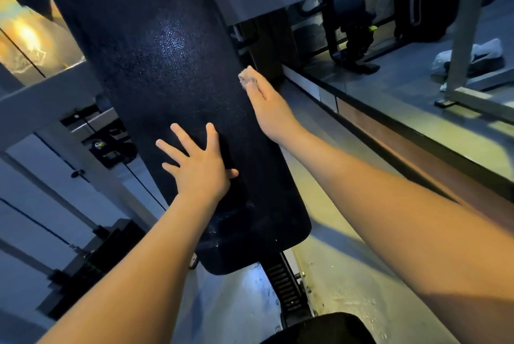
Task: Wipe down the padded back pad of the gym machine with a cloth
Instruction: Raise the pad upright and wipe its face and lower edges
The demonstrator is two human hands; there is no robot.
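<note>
Fingers [212, 135] of the left hand [201, 170] lay straight and spread apart, pressed flat on the dark back pad [155, 51], which rose tilted through the middle of the view. At the pad's right edge the right hand [264, 100] gripped a small pale cloth [246, 78], only a tuft showing.

Wiping well probably meant bracing with the flat hand, opening the cloth wider and drawing long overlapping strokes from far to near, over the pale specks [215, 232] near the bottom edge.

How the right fingers clamped the cloth was hidden behind the hand. The pad's far end was cut off.
</note>
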